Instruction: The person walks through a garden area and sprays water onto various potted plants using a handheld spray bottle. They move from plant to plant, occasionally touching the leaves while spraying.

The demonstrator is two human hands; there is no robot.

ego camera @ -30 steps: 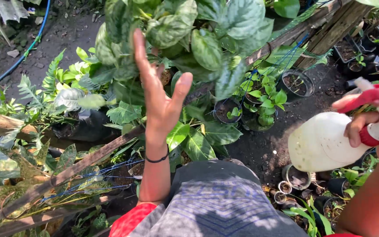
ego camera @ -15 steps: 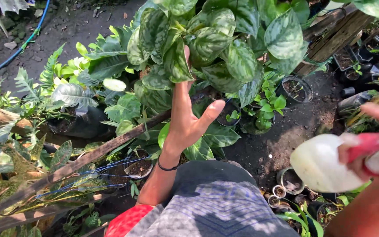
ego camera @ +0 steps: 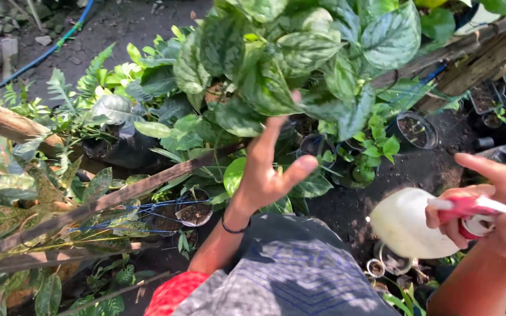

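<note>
Since the earlier frames, the left hand (ego camera: 270,172) has sunk from high among the foliage to the underside of the big hanging plant with heart-shaped, silver-mottled green leaves (ego camera: 300,52). The right hand (ego camera: 493,216) has drawn in from the frame's edge toward the middle, bringing the white plastic spray bottle with a red trigger head (ego camera: 405,225) with it.

The left hand is unclenched, fingers spread and pointing up, grasping nothing; its fingertips (ego camera: 277,124) reach in among the lowest leaves, and a thin dark band circles its wrist. The right hand is closed round the bottle's red trigger, its index finger stretched out above it.

The bottle sits at lower right, tipped so its rounded, milky body points toward the plant. It is smooth and slightly translucent, catching bright sun.

The plant's leaves are broad, glossy and waxy, dark green marbled with pale silver. Behind it a weathered wooden beam (ego camera: 475,47) runs slantwise. Below, round black plastic pots (ego camera: 417,130) filled with dark soil stand on bare earth, one holding small bright green seedlings. A rough grey wooden pole (ego camera: 118,196) crosses at left, with blue string tied near it, and a blue hose (ego camera: 42,55) lies on the ground at upper left. Yellow-speckled leaves (ego camera: 13,216) crowd the left edge.
</note>
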